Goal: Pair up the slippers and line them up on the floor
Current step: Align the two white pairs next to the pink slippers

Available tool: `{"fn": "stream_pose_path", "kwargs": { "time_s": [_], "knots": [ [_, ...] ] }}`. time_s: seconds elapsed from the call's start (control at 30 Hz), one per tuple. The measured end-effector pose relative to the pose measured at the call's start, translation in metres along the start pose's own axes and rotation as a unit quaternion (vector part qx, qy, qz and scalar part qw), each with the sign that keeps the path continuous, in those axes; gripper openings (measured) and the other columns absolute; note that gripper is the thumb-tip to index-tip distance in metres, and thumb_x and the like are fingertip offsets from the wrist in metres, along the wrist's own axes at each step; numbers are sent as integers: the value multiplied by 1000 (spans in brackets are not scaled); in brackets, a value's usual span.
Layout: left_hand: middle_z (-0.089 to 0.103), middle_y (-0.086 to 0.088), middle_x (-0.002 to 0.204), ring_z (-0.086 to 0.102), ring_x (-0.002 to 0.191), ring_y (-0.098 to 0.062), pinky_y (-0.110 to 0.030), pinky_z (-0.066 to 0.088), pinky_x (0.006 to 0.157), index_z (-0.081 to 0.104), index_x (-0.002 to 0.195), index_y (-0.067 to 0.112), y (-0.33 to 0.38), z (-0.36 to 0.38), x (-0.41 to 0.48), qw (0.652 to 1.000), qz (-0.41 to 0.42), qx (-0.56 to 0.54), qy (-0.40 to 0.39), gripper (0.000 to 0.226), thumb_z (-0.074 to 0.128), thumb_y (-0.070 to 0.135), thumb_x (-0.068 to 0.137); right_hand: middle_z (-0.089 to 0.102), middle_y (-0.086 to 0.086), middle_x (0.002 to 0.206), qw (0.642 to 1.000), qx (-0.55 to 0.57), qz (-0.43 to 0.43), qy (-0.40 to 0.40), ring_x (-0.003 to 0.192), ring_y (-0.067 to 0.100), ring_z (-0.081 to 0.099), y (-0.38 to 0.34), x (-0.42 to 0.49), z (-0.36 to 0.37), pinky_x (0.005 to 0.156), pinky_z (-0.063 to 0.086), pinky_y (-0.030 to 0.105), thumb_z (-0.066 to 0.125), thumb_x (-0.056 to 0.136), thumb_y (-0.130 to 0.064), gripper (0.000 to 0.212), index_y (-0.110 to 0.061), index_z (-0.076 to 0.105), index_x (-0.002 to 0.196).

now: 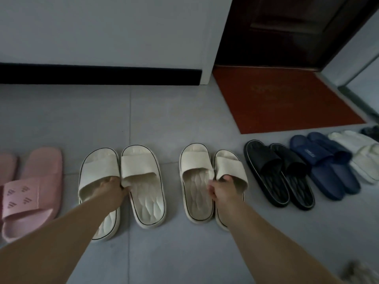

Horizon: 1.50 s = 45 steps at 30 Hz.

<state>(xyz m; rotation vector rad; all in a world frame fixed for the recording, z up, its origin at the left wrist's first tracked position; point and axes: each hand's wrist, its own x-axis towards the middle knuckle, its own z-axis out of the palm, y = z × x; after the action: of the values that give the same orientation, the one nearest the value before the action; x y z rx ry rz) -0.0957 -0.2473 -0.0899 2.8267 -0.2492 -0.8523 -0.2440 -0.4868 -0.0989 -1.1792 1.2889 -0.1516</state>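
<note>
The gray floor (174,119) has a red mat (283,99) on it. Slippers sit in a row. The left hand (111,189) grips the left cream pair (141,167) by its straps, where the two shoes touch. The right hand (222,189) grips the right cream pair (196,160) the same way.

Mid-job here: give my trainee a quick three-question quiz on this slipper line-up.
1. True or false: the right hand grips the black pair.
2. Which pair lies just right of the black pair? A green pair, B navy pair, C yellow pair.
3. Fill in: the left hand pinches the straps of a ___ pair.
Key: 1 false; 2 B; 3 cream pair.
</note>
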Motion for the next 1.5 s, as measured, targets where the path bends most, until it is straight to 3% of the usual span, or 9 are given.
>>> {"fn": "stream_pose_path", "kwargs": {
  "time_s": [0.17, 0.37, 0.5, 0.7, 1.0, 1.1, 1.2, 1.37, 1.5],
  "knots": [
    [58, -26, 111, 60, 97, -41, -34, 42, 68, 48, 87, 7, -6, 3, 7, 999, 31, -29, 19, 30, 46, 36, 94, 49, 9, 71, 982, -188, -28, 4, 51, 18, 46, -1, 9, -6, 46, 39, 27, 62, 86, -15, 33, -12, 35, 105],
    [59, -24, 108, 59, 97, -41, -41, 48, 81, 47, 90, 8, -11, 10, 13, 997, 39, -61, 23, 28, 45, 36, 94, 59, 17, 111, 955, -286, -71, 36, 102, 33, 62, -11, 26, 6, 78, 46, 34, 66, 82, -31, 54, -5, 42, 123],
    [56, -16, 87, 60, 86, -36, -36, 45, 71, 41, 78, 11, -11, 11, 16, 995, 61, -70, 29, 30, 43, 36, 95, 54, 14, 91, 935, -335, -93, 63, 84, 24, 53, -13, 33, 10, 78, 45, 35, 58, 87, -36, 27, -12, 48, 84],
    [62, -14, 83, 55, 77, -31, -31, 38, 65, 52, 77, 11, -3, 14, 13, 987, 89, -91, 102, 32, 47, 39, 93, 56, 13, 121, 907, -394, -87, 119, 116, 34, 52, -13, 10, 8, 101, 40, 35, 43, 95, -26, 32, -8, 56, 118],
    [65, -20, 90, 60, 84, -36, -33, 40, 66, 59, 84, 6, 0, 16, 3, 980, 66, -171, 81, 32, 52, 36, 92, 55, 11, 99, 938, -341, 0, 58, 86, 28, 58, -26, -9, 11, 71, 46, 34, 64, 82, -26, 46, -11, 45, 121],
    [63, -18, 82, 61, 85, -38, -31, 39, 65, 58, 81, 7, 3, 15, 5, 983, 53, -159, 76, 33, 52, 38, 92, 58, 17, 101, 948, -300, -31, 101, 93, 30, 56, -29, -1, 8, 88, 46, 34, 57, 86, -21, 15, -8, 54, 92],
    [63, -18, 93, 59, 95, -40, -36, 47, 76, 59, 93, 9, 6, 11, 7, 993, 37, -105, 46, 35, 45, 41, 94, 61, 14, 108, 970, -181, -47, 152, 96, 28, 56, -21, -1, 5, 92, 44, 34, 45, 89, -21, 26, -22, 40, 63],
    [59, -17, 123, 54, 115, -34, -35, 44, 97, 54, 122, 6, 32, -8, -26, 1000, 28, -9, 5, 34, 43, 26, 97, 61, -2, 106, 991, -11, -26, 128, 94, 22, 50, -17, -5, 8, 78, 40, 30, 37, 96, -24, 24, -26, 56, 111],
    [42, -11, 144, 42, 131, -29, -33, 35, 108, 34, 142, 13, 41, -33, -64, 999, 9, -17, -29, 49, 46, 20, 95, 43, -14, 77, 988, 25, -95, 122, 91, 25, 41, -10, -46, 52, 83, 32, 36, 35, 91, -27, 13, -37, 39, 85]
  ]
}}
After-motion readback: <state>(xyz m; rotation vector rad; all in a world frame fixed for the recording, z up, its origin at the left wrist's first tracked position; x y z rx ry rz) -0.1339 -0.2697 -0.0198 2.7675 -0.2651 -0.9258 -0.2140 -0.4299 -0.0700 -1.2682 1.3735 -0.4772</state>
